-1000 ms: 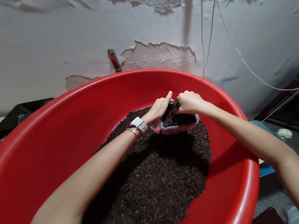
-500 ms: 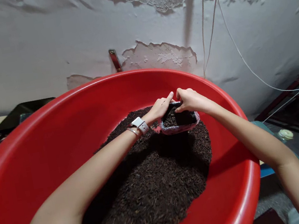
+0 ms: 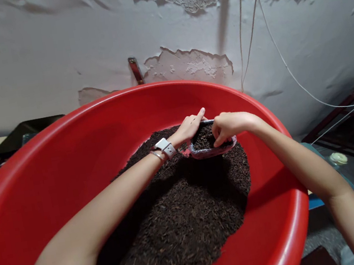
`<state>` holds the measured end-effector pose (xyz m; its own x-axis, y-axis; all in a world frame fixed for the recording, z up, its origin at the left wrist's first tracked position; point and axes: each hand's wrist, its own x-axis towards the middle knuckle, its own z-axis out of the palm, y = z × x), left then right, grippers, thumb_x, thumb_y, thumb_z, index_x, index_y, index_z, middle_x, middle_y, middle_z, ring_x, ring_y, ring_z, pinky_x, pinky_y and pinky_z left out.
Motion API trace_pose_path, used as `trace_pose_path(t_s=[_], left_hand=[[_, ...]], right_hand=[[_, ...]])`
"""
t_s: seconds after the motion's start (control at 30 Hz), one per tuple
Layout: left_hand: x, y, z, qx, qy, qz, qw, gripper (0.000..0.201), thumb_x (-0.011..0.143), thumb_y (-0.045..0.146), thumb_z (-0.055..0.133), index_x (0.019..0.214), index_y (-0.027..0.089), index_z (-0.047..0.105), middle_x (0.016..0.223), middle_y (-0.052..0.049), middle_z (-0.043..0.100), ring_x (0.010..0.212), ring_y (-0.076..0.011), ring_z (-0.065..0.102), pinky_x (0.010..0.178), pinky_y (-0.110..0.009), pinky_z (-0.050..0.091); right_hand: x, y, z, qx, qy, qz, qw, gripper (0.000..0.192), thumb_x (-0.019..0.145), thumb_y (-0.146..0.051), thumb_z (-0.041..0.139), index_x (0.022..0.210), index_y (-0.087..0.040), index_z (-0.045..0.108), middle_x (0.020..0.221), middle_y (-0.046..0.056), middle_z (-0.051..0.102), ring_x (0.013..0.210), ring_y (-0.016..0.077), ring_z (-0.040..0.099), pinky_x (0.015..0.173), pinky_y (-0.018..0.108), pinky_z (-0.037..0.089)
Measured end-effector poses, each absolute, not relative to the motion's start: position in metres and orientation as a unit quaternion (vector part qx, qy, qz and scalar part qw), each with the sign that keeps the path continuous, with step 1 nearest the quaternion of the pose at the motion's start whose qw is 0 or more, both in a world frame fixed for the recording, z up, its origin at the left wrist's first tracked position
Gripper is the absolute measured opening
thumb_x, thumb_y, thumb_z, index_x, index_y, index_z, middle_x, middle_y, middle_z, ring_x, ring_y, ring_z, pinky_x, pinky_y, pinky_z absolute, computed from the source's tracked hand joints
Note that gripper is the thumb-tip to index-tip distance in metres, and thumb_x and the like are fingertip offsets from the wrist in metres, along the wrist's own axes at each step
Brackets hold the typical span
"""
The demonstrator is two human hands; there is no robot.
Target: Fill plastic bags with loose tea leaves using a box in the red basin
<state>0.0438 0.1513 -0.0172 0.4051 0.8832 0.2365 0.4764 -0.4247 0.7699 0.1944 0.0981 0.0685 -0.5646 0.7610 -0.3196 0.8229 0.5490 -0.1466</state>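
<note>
A small black container (image 3: 196, 153) with clear plastic film around its rim sits over the dark heap, filled with dark shredded bits (image 3: 204, 138) that look like loose tea leaves. My left hand (image 3: 190, 126) grips its far left edge, thumb up along the rim; a pale-strapped watch is on that wrist. Over the container's right half, my right hand (image 3: 225, 127) is closed, its curled fingertips down at the contents. Whether anything is between those fingers is hidden. Beneath lies a broad heap of the same dark bits (image 3: 175, 227) inside a large red tub (image 3: 54, 189).
Behind the tub rises a peeling white wall (image 3: 48, 50) with hanging cords (image 3: 265, 22). Black trays (image 3: 24, 131) stand on the left. On the right are a dark wooden frame (image 3: 327, 118) and a jar with a cream lid (image 3: 338, 158).
My right hand has come down and nearer from the container's far rim, its fingers now curled at the contents. My left hand and the container have stayed in place.
</note>
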Motion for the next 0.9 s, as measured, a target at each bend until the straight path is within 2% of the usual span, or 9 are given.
trace_pose_path(t_s=[0.07,0.2,0.33,0.4,0.5,0.6,0.77,0.83,0.9], left_hand=[[0.044,0.15,-0.016,0.773,0.444,0.325,0.316,0.074,0.086,0.059,0.015,0.084,0.011,0.071,0.076,-0.007,0.068,0.071,-0.019,0.058,0.072,-0.029,0.042],[0.044,0.151,-0.017,0.767,0.444,0.333,0.323,0.072,0.086,0.058,0.017,0.084,0.012,0.071,0.075,-0.006,0.068,0.074,-0.0195,0.059,0.073,-0.029,0.042],[0.044,0.152,-0.018,0.769,0.432,0.345,0.321,0.068,0.086,0.057,0.019,0.079,0.013,0.071,0.073,-0.005,0.068,0.076,-0.0186,0.059,0.077,-0.028,0.041],[0.044,0.154,-0.019,0.773,0.427,0.35,0.314,0.066,0.087,0.055,0.018,0.07,0.015,0.068,0.067,-0.003,0.065,0.073,-0.0174,0.058,0.076,-0.027,0.041],[0.044,0.156,-0.021,0.774,0.445,0.35,0.284,0.061,0.087,0.052,0.019,0.052,0.017,0.054,0.051,-0.001,0.053,0.057,-0.0151,0.051,0.064,-0.027,0.041],[0.044,0.157,-0.022,0.772,0.459,0.355,0.261,0.055,0.087,0.051,0.022,0.047,0.019,0.044,0.046,0.0,0.047,0.051,-0.0145,0.045,0.057,-0.027,0.038],[0.043,0.158,-0.024,0.782,0.405,0.353,0.317,0.06,0.088,0.052,0.019,0.059,0.016,0.058,0.06,-0.001,0.06,0.064,-0.0157,0.055,0.064,-0.025,0.041],[0.043,0.161,-0.026,0.783,0.41,0.355,0.305,0.059,0.087,0.05,0.021,0.057,0.015,0.057,0.058,-0.001,0.059,0.061,-0.0152,0.053,0.062,-0.025,0.04],[0.043,0.165,-0.029,0.782,0.429,0.358,0.278,0.052,0.084,0.048,0.028,0.053,0.015,0.054,0.053,-0.001,0.055,0.056,-0.0145,0.048,0.057,-0.026,0.038]], right_hand=[[0.193,0.097,0.067,0.433,0.875,-0.146,0.157,0.012,0.071,-0.025,0.063,0.069,-0.015,0.066,0.059,0.001,0.06,0.056,0.0095,0.052,0.055,0.022,0.037],[0.188,0.101,0.055,0.446,0.887,-0.042,0.113,0.011,0.072,-0.021,0.059,0.077,-0.016,0.068,0.07,0.004,0.062,0.064,0.0118,0.054,0.056,0.023,0.035],[0.185,0.105,0.042,0.44,0.892,-0.003,0.099,0.018,0.075,-0.023,0.053,0.083,-0.014,0.066,0.075,0.008,0.062,0.066,0.0148,0.053,0.055,0.025,0.032],[0.184,0.105,0.04,0.43,0.9,-0.002,0.065,0.019,0.076,-0.022,0.05,0.086,-0.014,0.064,0.08,0.009,0.062,0.068,0.0145,0.053,0.057,0.025,0.032],[0.182,0.106,0.041,0.433,0.9,-0.008,-0.039,0.019,0.079,-0.02,0.045,0.087,-0.014,0.061,0.082,0.008,0.062,0.07,0.013,0.053,0.061,0.024,0.033],[0.181,0.108,0.04,0.438,0.893,-0.014,-0.099,0.021,0.083,-0.023,0.041,0.085,-0.014,0.06,0.081,0.007,0.062,0.072,0.0128,0.053,0.063,0.023,0.034],[0.177,0.112,0.024,0.421,0.907,-0.007,-0.023,0.02,0.08,-0.018,0.043,0.088,-0.013,0.061,0.094,0.01,0.062,0.072,0.0133,0.054,0.062,0.024,0.035],[0.177,0.112,0.025,0.443,0.896,-0.005,-0.038,0.021,0.08,-0.02,0.043,0.087,-0.014,0.061,0.091,0.01,0.062,0.071,0.0136,0.054,0.061,0.024,0.035],[0.177,0.109,0.033,0.465,0.88,-0.017,-0.093,0.021,0.081,-0.022,0.043,0.081,-0.013,0.062,0.081,0.008,0.062,0.069,0.0126,0.052,0.061,0.024,0.034]])
